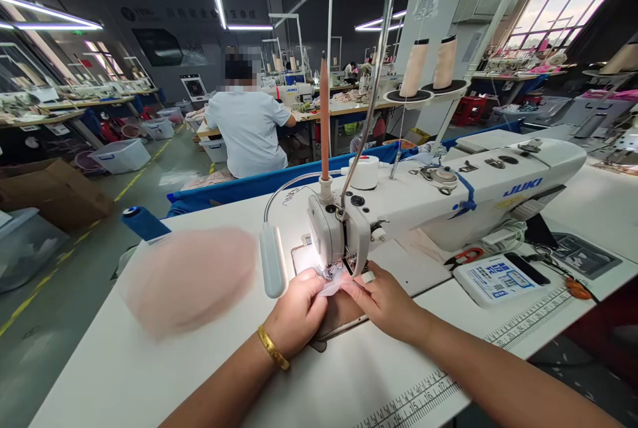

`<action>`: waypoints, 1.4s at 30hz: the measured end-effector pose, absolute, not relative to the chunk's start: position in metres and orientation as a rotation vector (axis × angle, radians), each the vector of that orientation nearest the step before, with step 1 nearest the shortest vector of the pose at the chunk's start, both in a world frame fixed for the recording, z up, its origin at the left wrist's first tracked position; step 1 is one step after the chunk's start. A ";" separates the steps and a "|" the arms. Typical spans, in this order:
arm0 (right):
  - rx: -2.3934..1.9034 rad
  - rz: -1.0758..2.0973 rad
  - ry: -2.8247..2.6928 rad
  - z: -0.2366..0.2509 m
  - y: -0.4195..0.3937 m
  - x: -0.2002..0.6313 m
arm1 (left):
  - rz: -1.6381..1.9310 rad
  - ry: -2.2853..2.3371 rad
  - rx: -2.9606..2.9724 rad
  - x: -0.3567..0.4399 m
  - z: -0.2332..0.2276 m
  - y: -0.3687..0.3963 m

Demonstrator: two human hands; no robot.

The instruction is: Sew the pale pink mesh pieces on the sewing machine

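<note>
Both hands are close together at the needle area of a white sewing machine (399, 199). A small piece of thin, pale fabric (333, 284) lies under the presser foot, lit by the lamp. My left hand (299, 308) pinches its left side between thumb and fingers, with a gold bangle on the wrist. On the right side, my right hand (383, 298) grips the same fabric, thumb pointing to the needle and a pale band round one finger. The fabric's far part is hidden behind the machine head.
A sheer pink fabric pile (192, 282) lies to the left on the table, near a blue thread cone (144, 223). A grey lamp (272, 262) hangs beside the needle. Red-handled snips (464, 256) and a white box (501, 278) sit at right. A co-worker (248, 125) sits ahead.
</note>
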State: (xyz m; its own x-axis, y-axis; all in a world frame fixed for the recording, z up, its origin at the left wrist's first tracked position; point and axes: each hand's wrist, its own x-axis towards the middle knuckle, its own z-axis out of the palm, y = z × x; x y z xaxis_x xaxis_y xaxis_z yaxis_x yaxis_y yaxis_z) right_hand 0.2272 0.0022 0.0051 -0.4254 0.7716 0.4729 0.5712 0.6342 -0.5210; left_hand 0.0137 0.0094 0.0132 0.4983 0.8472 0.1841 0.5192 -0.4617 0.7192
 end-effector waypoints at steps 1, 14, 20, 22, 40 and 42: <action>-1.045 0.362 -2.167 0.005 0.002 0.228 | 0.727 1.110 2.152 0.014 0.013 0.009; -0.930 0.404 -2.743 0.027 -0.009 0.246 | 0.871 0.925 2.734 0.008 0.006 -0.023; -1.014 0.363 -2.730 0.023 -0.002 0.243 | 0.896 0.974 2.750 0.007 0.005 -0.012; -1.038 0.324 -2.730 0.021 0.000 0.243 | 0.892 1.002 2.760 0.005 0.004 -0.009; -1.031 0.124 -2.689 0.015 -0.002 0.240 | 0.835 0.941 2.836 0.005 0.004 -0.008; -1.045 0.096 -2.673 0.013 -0.002 0.239 | 0.833 0.950 2.846 0.004 0.003 -0.005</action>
